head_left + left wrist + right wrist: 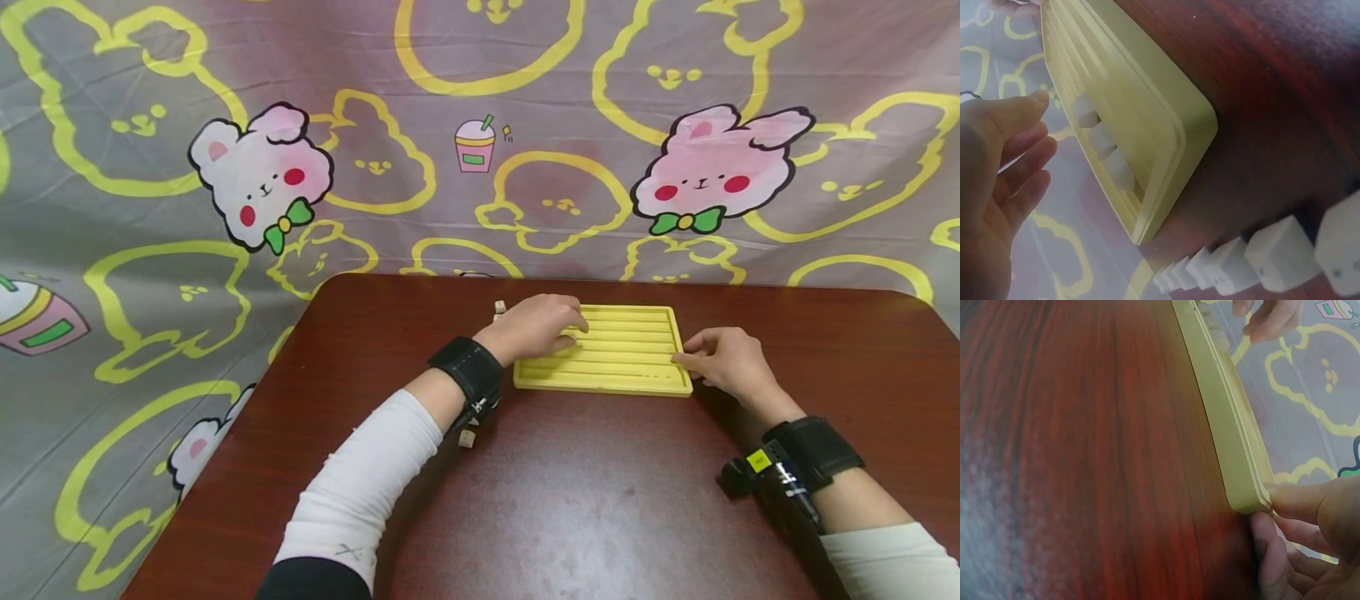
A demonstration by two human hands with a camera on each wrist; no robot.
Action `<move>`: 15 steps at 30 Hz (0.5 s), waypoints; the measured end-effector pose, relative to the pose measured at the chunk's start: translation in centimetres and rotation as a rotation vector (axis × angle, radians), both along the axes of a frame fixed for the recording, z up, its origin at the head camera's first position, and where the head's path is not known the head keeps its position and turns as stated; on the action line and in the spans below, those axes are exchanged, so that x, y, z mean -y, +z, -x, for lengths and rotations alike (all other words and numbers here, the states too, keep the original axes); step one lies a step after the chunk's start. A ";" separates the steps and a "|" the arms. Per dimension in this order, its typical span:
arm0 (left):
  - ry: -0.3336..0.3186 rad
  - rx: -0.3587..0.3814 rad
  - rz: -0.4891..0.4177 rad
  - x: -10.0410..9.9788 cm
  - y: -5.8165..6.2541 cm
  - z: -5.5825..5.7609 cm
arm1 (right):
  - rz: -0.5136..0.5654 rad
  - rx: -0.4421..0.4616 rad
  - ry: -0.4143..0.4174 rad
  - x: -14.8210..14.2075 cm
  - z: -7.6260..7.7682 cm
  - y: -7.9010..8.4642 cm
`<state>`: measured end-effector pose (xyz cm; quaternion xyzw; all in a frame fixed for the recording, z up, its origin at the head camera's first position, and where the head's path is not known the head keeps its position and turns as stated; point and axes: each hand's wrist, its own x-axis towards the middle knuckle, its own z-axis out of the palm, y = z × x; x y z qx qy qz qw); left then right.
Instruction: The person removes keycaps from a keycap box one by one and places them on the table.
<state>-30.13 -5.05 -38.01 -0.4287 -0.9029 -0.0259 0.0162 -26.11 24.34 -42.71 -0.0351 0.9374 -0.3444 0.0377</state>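
Observation:
A yellow ridged tray (603,387) lies on the table, with long parallel grooves. My left hand (536,325) is above the tray's left part, fingers loosely bent and nothing visible between thumb and fingers. Three small white cubes (1102,139) sit in a row inside the tray in the left wrist view; the left hand mostly hides them from the head view. At the tray's right edge, my right hand (727,362) pinches the rim, its thumb (1297,501) on top and other fingers at the outer side.
A line of several white cubes (1282,253) stands on the table just left of the tray; the left forearm partly covers it in the head view. The brown table (540,500) meets a patterned cloth (420,192) behind it.

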 end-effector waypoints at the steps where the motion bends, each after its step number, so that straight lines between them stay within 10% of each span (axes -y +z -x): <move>1: 0.001 -0.002 0.002 -0.1 -0.1 0.1 | -0.002 -0.001 0.000 0.0 0.0 0.0; 15: 0.030 0.007 0.031 -0.4 -1.1 1.0 | -0.003 0.006 -0.005 -0.2 0.1 0.1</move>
